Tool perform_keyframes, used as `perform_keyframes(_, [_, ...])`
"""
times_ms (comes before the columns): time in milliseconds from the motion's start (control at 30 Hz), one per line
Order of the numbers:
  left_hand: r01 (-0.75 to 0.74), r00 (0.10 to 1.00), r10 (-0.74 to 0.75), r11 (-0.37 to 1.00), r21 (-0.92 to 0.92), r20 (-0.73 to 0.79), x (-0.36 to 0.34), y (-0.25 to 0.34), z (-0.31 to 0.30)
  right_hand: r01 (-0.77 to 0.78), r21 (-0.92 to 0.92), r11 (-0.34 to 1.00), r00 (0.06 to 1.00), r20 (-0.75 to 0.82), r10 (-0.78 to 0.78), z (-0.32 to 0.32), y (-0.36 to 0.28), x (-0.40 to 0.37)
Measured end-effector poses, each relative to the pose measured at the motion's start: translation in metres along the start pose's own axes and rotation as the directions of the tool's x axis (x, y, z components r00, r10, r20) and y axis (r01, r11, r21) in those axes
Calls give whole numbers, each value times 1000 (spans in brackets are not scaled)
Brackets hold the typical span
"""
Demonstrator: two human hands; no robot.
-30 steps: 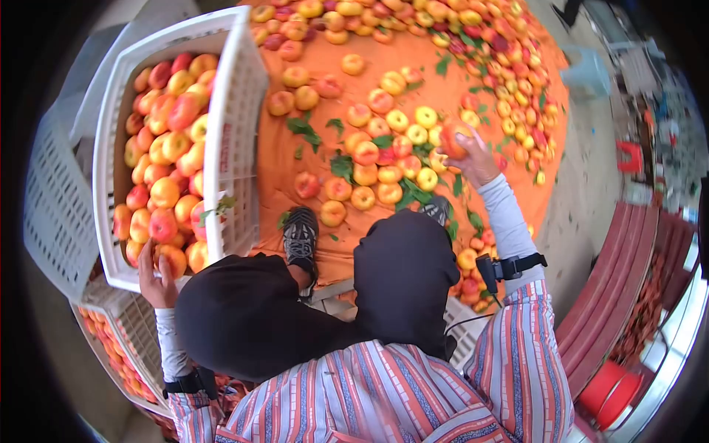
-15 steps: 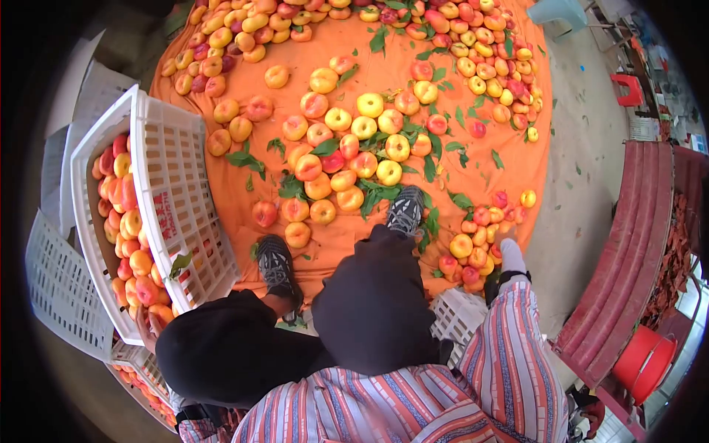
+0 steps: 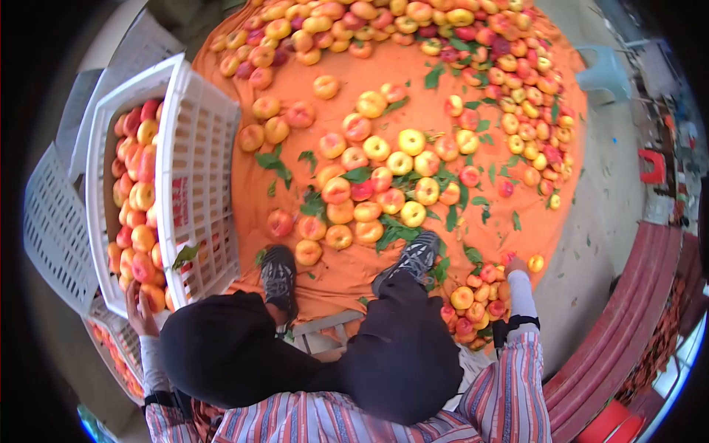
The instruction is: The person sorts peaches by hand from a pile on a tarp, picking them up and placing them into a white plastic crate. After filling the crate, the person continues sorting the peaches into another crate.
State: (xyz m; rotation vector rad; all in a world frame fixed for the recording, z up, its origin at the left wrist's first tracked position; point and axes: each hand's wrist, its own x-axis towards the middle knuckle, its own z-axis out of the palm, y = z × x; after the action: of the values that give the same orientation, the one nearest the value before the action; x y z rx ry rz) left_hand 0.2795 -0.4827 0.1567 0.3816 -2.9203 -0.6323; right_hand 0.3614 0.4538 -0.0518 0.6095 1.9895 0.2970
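My left hand is at the near corner of a white plastic crate full of flat peaches. Its fingers lie over the rim beside the fruit, apart, and nothing is held. On the right, my right hand reaches to the far edge of a small pile of peaches. A reddish fruit shows at its fingertips, and the fingers look curled around it. A single yellow peach lies just to the right of that hand.
Many peaches and leaves lie on an orange cloth. My shoes stand on its near part. Empty crates lean at the left. A blue stool, a red stool and a dark red bench are at the right.
The view has shifted, and the crate and cloth sit differently in it. My legs have moved apart, baring a grey object between them. My right hand has moved to the pile's far edge.
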Motion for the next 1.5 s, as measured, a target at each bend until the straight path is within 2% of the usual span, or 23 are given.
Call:
perform_keyframes(100, [37,999,-37,999,8,19,0,10,1,86,233,969,900,-436,25,-107,-73,-45])
perform_keyframes(133, [45,999,-45,999,20,26,2,11,0,324,212,922,743,-660,-109,-112,-87,-29])
perform_keyframes(167, [42,999,-43,999,29,28,3,9,0,289,261,921,771,-634,-63,-145,-118,-43])
perform_keyframes(200, [40,999,-41,998,38,28,3,7,0,376,225,899,689,-716,-110,-161,-139,-37])
perform_keyframes(267, [42,999,-43,998,35,23,2,8,0,470,227,853,673,-718,-179,-210,-184,-55])
perform_keyframes(333, [54,999,-54,998,18,3,1,19,1,633,306,711,646,-715,-267,-243,-217,-66])
perform_keyframes(433, [70,998,-70,998,0,3,1,25,1,879,206,431,384,-841,-381,-270,-276,-62])
perform_keyframes(500, [80,997,-80,997,25,3,0,26,1,910,143,389,323,-834,-448,-287,-317,-69])
perform_keyframes(600, [95,995,-95,995,33,-3,1,26,1,790,-53,611,344,-787,-512,-308,-372,-78])
perform_keyframes(700, [101,995,-101,994,34,0,1,30,0,639,-155,753,487,-677,-552,-318,-410,-93])
perform_keyframes(833, [123,992,-123,992,1,2,1,33,0,616,-83,784,568,-642,-515,-322,-429,-86])
perform_keyframes(867, [109,994,-110,994,-5,-13,1,34,0,693,-32,720,514,-678,-525,-319,-425,-76])
perform_keyframes(900, [104,994,-104,995,-7,-16,2,32,0,820,323,473,554,-655,-513,-322,-420,-78])
perform_keyframes(933, [102,995,-102,995,-11,-23,2,31,0,777,615,136,583,-620,-526,-322,-412,-86])
perform_keyframes(967, [101,995,-102,995,-18,-24,0,31,0,567,797,-209,600,-574,-557,-320,-404,-95])
perform_keyframes(1000, [115,993,-115,993,-27,-26,1,34,0,387,852,-352,536,-519,-666,-322,-393,-112])
perform_keyframes(1067, [112,993,-116,991,-76,-39,1,39,2,-51,866,-498,321,-458,-829,-336,-373,-154])
perform_keyframes(1167, [103,990,-113,989,-101,-91,-2,24,4,-113,901,-419,63,-415,-908,-356,-379,-186])
perform_keyframes(1233, [165,970,-167,986,-28,-175,-3,30,3,-2,921,-390,19,-390,-921,-373,-388,-239])
perform_keyframes(1300, [87,981,-83,996,15,-176,-3,37,-2,109,920,-376,5,-379,-925,-388,-405,-305])
perform_keyframes(1367, [89,975,-72,993,71,-209,-4,37,-3,369,860,-352,-39,-364,-931,-399,-430,-352])
perform_keyframes(1433, [62,972,-53,998,30,-231,-4,39,-6,652,683,-330,-93,-360,-928,-403,-448,-391])
perform_keyframes(1500, [40,967,-33,999,25,-254,-6,37,-7,880,371,-297,-175,-329,-928,-398,-478,-434])
